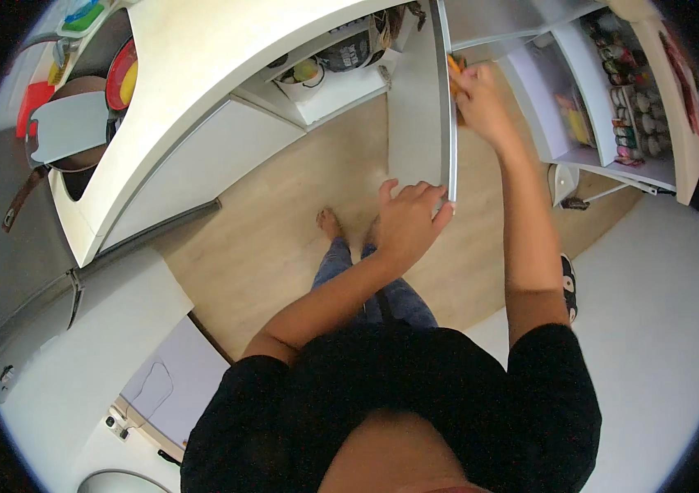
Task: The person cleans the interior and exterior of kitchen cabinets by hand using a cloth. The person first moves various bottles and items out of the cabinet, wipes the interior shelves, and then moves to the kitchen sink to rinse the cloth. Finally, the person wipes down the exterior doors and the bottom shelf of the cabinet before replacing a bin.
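Note:
A white cabinet door (416,123) with a grey metal edge stands swung out from the counter. My left hand (410,215) grips its near corner, thumb and fingers on either side of the edge. On the door's outer side, my right hand (480,101) is closed around a small orange object (453,64). That object is at the edge of the door and mostly hidden by my fingers, so its kind cannot be told. Inside the cabinet sit a white pot (300,80) with something yellow-green in it and a black bag (349,54) bearing writing.
The pale counter (183,55) curves overhead, with a sink holding a pan (78,157), a grey cutting board (71,126) and a red bowl (120,71). At right stands a shelf unit (583,92) with several jars. A step bin (565,183) sits below it. My feet are on the wooden floor (263,246).

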A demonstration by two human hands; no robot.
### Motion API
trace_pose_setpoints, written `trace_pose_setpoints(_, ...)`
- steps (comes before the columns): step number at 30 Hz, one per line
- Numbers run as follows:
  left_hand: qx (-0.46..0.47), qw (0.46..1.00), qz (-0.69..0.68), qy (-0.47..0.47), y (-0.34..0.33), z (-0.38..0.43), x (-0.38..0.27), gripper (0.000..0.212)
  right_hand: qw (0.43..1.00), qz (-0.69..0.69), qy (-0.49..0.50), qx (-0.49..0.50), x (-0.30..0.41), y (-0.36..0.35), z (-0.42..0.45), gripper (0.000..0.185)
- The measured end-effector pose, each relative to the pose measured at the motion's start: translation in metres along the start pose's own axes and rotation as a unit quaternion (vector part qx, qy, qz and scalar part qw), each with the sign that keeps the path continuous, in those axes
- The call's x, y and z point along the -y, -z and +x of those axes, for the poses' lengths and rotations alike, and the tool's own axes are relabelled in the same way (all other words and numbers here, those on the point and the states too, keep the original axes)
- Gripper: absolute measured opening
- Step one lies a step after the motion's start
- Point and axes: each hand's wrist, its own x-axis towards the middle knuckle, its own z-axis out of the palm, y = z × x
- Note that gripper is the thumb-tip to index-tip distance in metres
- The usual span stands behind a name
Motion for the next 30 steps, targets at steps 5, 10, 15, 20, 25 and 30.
trace_pose_setpoints(5, 0.046, 0.996, -0.051, -0.054, -0.02, 0.001, 0.005, 0.037, 0.975, 0.163, -0.12, 0.088, 0.036, 0.034, -0.118, 0.046)
trace_pose_setpoints(10, 0.086, 0.987, -0.099, -0.088, -0.04, 0.014, 0.007, 0.047, 0.945, 0.213, -0.24, 0.069, 0.035, 0.052, -0.21, 0.05)
trace_pose_setpoints(15, 0.153, 0.972, -0.136, -0.118, -0.064, 0.034, -0.005, 0.063, 0.95, 0.055, -0.28, 0.127, 0.045, 0.027, -0.263, 0.05)
trace_pose_setpoints(20, 0.169, 0.968, -0.127, -0.134, -0.079, 0.068, -0.025, 0.071, 0.934, 0.087, -0.345, 0.047, 0.029, 0.006, -0.271, 0.048)
trace_pose_setpoints(25, 0.152, 0.97, -0.129, -0.139, -0.091, 0.109, -0.034, 0.072, 0.973, 0.017, -0.229, 0.019, 0.009, -0.007, -0.223, 0.039)
trace_pose_setpoints(30, 0.008, 0.971, -0.176, -0.164, -0.103, 0.146, -0.001, 0.062, 0.956, -0.227, -0.017, -0.186, -0.039, -0.008, -0.165, 0.035)
